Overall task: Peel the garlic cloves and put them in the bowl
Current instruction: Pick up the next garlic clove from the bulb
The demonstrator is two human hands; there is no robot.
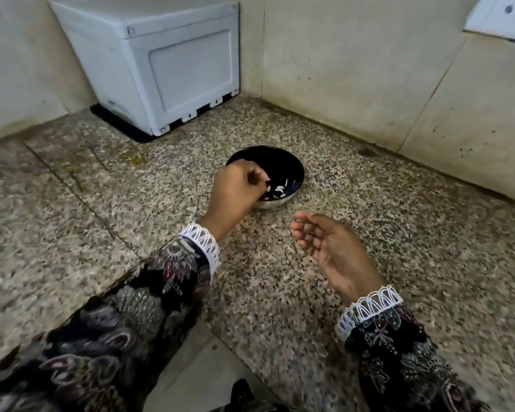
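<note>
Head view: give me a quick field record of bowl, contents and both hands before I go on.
bowl: dark bowl on the speckled counter, near the wall corner
contents: a few pale pieces at the bottom, too blurred to name for sure
left hand: left hand over the bowl's near rim, fingers curled; what it holds is hidden
right hand: right hand open, palm up, empty, beside the bowl
background: white box in the corner

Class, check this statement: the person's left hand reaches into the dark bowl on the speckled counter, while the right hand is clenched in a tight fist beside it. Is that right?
Not quite. In the head view the left hand does reach into the dark bowl on the speckled counter, but the right hand beside it is not a fist: it is open, fingers relaxed, holding nothing.
</note>
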